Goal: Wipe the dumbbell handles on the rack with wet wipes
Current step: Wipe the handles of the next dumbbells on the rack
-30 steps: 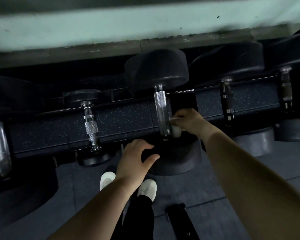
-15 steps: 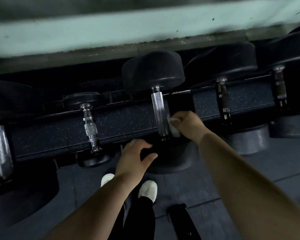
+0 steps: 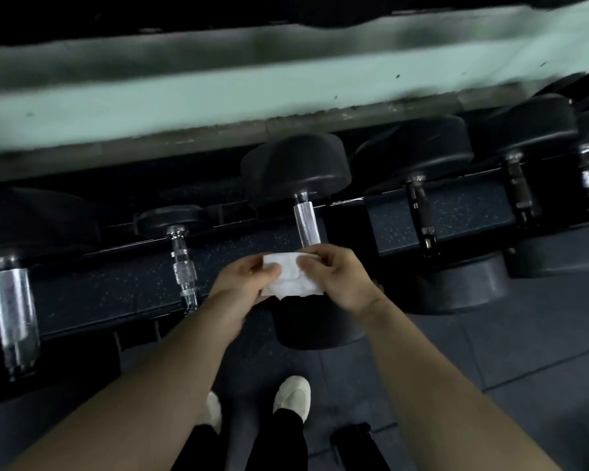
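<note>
Left hand newly on wipe in right hand

Both forearms are bare, entering from the near edge and converging toward the middle. Left hand comes in from near left, wrist slightly bent, back of hand up, with thumb and curled fingers pinching the left edge of a white wipe. Right hand comes in from near right, its forearm filling more of the frame. Its fingers are curled, and thumb and forefinger pinch the wipe's right side. Hands are level with each other and just apart, knuckles pointing far, with the wipe held spread between them.
</note>
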Demonstrator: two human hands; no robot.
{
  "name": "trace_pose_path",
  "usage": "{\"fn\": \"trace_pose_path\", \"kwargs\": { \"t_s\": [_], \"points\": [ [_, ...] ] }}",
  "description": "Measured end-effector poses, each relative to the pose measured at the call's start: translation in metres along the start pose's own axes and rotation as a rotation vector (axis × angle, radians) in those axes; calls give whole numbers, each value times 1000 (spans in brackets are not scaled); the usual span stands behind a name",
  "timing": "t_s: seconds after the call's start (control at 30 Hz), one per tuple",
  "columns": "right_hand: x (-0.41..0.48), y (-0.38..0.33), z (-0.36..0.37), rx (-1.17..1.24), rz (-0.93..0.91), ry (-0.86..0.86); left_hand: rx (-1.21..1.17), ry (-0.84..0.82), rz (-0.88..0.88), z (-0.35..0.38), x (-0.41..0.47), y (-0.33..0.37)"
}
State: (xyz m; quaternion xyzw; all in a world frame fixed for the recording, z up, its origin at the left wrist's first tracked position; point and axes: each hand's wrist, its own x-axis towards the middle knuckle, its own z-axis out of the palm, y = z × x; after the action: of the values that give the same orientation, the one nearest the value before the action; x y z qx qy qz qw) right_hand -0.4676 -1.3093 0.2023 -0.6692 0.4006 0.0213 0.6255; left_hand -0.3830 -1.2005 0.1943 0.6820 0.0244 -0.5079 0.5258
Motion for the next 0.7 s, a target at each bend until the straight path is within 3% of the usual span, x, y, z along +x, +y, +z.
{"fn": "trace_pose_path", "kwargs": {
  "t_s": [0.2, 0.37, 0.7],
  "points": [
    [-16, 33, -12, -494, -48, 427, -95, 42, -93, -27, 9, -11],
    [-17, 55, -2, -635, -133, 534, -90, 42, -20, -37, 34, -11],
    [-17, 69, -1, -638, -333, 620, -77, -64, 126, 4, 98, -12]
  ]
}}
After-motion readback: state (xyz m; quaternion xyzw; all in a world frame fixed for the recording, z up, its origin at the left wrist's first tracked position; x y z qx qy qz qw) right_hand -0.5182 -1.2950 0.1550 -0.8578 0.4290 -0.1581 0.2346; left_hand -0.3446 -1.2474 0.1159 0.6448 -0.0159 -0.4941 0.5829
